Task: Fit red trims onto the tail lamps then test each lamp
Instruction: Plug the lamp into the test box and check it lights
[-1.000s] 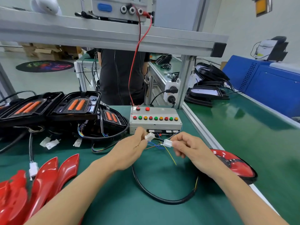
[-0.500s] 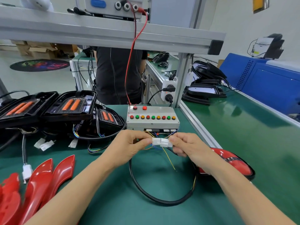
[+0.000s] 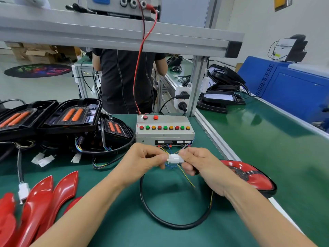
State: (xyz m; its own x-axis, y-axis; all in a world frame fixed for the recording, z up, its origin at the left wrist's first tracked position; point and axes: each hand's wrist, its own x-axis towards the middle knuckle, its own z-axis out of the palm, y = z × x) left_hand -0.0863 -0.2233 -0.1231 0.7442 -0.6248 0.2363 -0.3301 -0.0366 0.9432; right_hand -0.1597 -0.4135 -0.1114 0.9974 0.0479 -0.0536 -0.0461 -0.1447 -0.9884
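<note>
**Head view: both hands on the white connectors in front of the test box**

Head camera looks down on a green surface [image 3: 178,236]. The left hand [image 3: 142,162] and right hand [image 3: 201,164] meet at its middle, each grip a pinch of thumb and curled fingers on one end of a pair of white connectors [image 3: 174,159], which sit pushed together between the fingertips. Thin yellow, blue and red wires run from the connectors back to the grey test box [image 3: 164,130] just behind the hands; its top carries a row of red, green and amber buttons. A black cable [image 3: 160,220] loops on the surface below the hands and runs toward a tail lamp with a red trim [image 3: 249,175], lying beside the right wrist at the surface's right edge. Loose red trims [image 3: 44,198] lie at lower left. Behind them, untrimmed black tail lamps [image 3: 71,115] with orange strips are stacked, their cables and white plugs spilling forward. Another person in a black shirt [image 3: 122,81] stands beyond the bench.
</note>
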